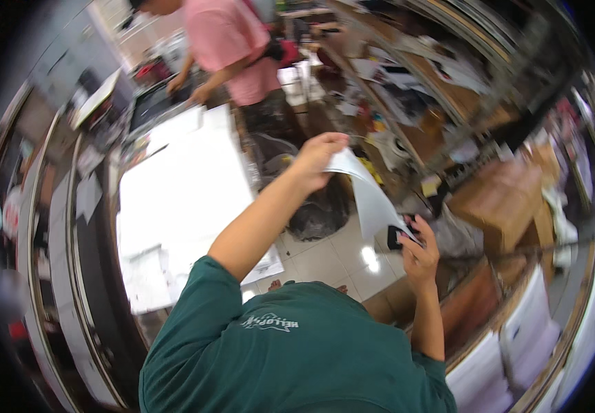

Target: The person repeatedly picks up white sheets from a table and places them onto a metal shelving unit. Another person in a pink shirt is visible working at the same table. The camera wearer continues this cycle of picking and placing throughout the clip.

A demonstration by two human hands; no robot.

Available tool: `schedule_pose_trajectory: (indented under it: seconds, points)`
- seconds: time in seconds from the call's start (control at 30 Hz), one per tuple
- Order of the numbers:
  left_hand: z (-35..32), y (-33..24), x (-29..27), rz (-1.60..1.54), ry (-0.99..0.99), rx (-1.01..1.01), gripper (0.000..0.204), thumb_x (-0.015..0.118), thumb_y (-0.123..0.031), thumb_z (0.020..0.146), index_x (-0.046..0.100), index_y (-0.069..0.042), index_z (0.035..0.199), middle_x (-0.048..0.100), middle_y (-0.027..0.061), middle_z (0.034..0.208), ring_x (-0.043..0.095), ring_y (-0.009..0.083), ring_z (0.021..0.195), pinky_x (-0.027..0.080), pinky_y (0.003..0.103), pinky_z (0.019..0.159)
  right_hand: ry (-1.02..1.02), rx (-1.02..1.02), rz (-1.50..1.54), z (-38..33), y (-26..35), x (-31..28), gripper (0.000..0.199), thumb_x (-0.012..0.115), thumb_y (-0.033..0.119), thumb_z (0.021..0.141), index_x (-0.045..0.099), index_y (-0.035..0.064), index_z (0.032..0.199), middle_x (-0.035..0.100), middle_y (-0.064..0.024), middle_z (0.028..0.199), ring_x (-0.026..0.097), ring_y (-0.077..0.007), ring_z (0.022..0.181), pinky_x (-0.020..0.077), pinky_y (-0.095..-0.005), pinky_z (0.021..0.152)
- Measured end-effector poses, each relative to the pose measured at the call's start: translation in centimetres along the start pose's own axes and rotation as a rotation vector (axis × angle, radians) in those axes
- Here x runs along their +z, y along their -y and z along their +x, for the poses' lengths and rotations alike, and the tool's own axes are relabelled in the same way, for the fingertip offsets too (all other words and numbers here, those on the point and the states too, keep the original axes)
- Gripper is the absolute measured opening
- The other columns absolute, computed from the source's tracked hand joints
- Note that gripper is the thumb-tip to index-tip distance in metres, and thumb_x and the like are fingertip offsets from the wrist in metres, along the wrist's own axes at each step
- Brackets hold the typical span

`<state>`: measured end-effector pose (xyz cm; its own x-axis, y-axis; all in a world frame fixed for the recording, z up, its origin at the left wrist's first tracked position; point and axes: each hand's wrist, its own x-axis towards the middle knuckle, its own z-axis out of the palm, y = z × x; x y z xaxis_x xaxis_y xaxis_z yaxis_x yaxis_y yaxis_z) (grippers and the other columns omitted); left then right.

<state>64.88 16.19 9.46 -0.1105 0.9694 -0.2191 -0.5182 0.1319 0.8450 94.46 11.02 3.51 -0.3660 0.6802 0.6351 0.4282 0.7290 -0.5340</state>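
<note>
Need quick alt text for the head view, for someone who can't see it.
The left hand lifts the top of a curling white sheet while the right hand grips its lower end together with a small dark object. Beyond, a person in a pink shirt leans over a white-topped table.

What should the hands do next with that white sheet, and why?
Probably keep peeling: the left hand pinches the top edge of the white sheet and has it raised, while the right hand grips the lower end together with something small and dark. The sheet curves between them, so pulling the top edge farther up and away looks like the next small move.
</note>
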Motion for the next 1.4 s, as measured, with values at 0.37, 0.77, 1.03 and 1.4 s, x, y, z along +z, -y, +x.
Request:
schedule_pose_trajectory:
  seconds: [0.37,0.77,1.03,1.4]
  points:
    - [-6.0,1.3,-11.5,0.020,-0.270,-0.032,0.043,0.064,-0.036,0.082,0.047,-0.011,0.114,0.053,0.0051,0.100,0.057,0.0145,0.083,0.048,0.027,0.067,0.181,0.093,-0.074,1.1,-1.3,2.2,0.022,0.054,-0.007,0.072,0.064,-0.0018,0.091,0.060,-0.0148,0.079,0.057,-0.0273,0.069,0.0453,-0.0313,0.064]
    - [-20.7,3.9,-25.0,0.179,-0.659,0.188,0.030,0.067,-0.027,0.080,0.057,-0.008,0.101,0.057,0.0018,0.088,0.054,0.0114,0.082,0.042,0.025,0.069,0.004,0.299,-0.390,-4.4,-4.4,0.4,0.017,0.056,-0.004,0.074,0.065,-0.0018,0.089,0.064,-0.0161,0.083,0.062,-0.0297,0.077,0.0470,-0.0342,0.069]
    - [-22.6,1.1,-27.4,0.499,-0.638,0.387,0.029,0.069,-0.021,0.078,0.058,-0.004,0.099,0.058,0.0035,0.086,0.055,0.0106,0.081,0.044,0.025,0.068,-0.076,0.194,-0.550,-3.4,-0.5,3.0,0.021,0.051,-0.003,0.081,0.063,-0.0018,0.098,0.062,-0.0193,0.090,0.060,-0.0341,0.082,0.0470,-0.0380,0.072]
    - [-27.9,0.5,-32.5,1.025,-0.675,0.475,0.033,0.071,-0.019,0.074,0.058,-0.004,0.100,0.062,0.0064,0.088,0.061,0.0177,0.081,0.048,0.031,0.068,-0.204,0.322,-0.549,-3.6,3.9,6.0,0.037,0.051,0.001,0.081,0.053,-0.0027,0.117,0.055,-0.0201,0.114,0.057,-0.0335,0.097,0.0465,-0.0354,0.080]
